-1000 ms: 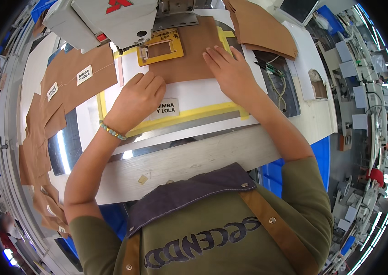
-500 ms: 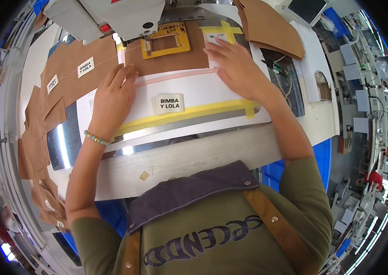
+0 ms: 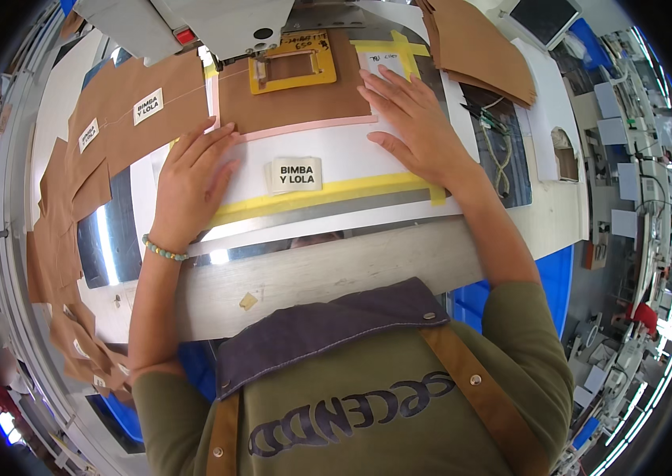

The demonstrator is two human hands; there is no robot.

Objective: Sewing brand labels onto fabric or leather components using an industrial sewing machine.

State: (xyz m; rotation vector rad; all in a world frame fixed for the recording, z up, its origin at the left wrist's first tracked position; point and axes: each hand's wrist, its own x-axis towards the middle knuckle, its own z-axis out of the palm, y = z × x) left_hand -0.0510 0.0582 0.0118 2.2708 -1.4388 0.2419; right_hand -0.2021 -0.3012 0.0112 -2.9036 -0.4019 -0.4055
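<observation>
My left hand (image 3: 191,178) lies with fingers stretched out, its fingertips at the near left corner of a flat brown sheet (image 3: 296,107). My right hand (image 3: 415,131) is spread open, holding nothing; its fingers reach over the sheet's right edge and a small white paper (image 3: 383,62) framed in yellow tape. The sheet's near edge runs along a pink strip (image 3: 308,127) on a white board (image 3: 245,163). On top of the sheet sits a yellow rectangular frame (image 3: 296,84) beneath the sewing machine head (image 3: 229,24). A small stack of cream printed labels (image 3: 296,174) rests between my hands.
Brown pieces bearing labels (image 3: 118,119) trail off to the left, joined by thread. A brown stack (image 3: 478,55) stands at the far right, near scissors and cord (image 3: 498,131). Yellow tape (image 3: 336,185) crosses the board's near side; a metal table edge (image 3: 336,270) lies closest to me.
The brown sheet has shifted towards me and right, closing the white gap to the pink strip. My right thumb has left the strip and the fingers have spread. The view has shifted slightly.
</observation>
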